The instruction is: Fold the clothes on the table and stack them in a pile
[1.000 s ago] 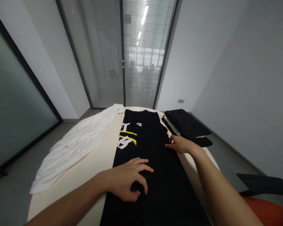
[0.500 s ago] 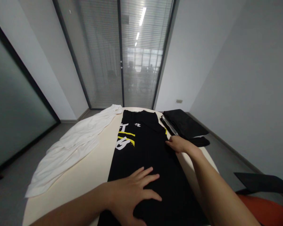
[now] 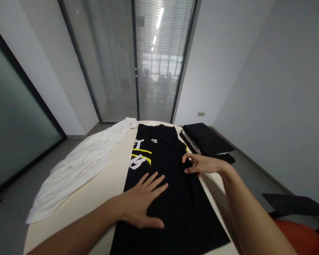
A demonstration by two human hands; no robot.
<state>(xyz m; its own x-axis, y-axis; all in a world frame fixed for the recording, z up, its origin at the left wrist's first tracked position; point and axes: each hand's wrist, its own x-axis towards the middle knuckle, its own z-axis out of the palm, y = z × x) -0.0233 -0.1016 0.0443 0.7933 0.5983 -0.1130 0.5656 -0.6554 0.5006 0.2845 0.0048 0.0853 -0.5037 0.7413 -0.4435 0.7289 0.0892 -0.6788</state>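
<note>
A black T-shirt (image 3: 170,156) with white and yellow print, folded lengthwise, lies along the table (image 3: 114,177). My left hand (image 3: 142,205) is over its middle, palm down with the fingers spread. At the shirt's right edge is my right hand (image 3: 198,164), thumb and forefinger apart, with nothing seen between them; its fingertips are over the black cloth. Some of its other fingers are hidden. Left of the black T-shirt a white garment (image 3: 79,163) lies in loose wrinkles.
A stack of folded dark clothes (image 3: 207,138) sits at the table's far right. An orange seat (image 3: 300,233) with a black part (image 3: 295,205) above it stands at the lower right. Beyond the table is a glass partition with blinds (image 3: 117,71).
My left hand has moved forward and a little left along the black T-shirt. My right hand's thumb and forefinger, together at the shirt's edge before, have come apart.
</note>
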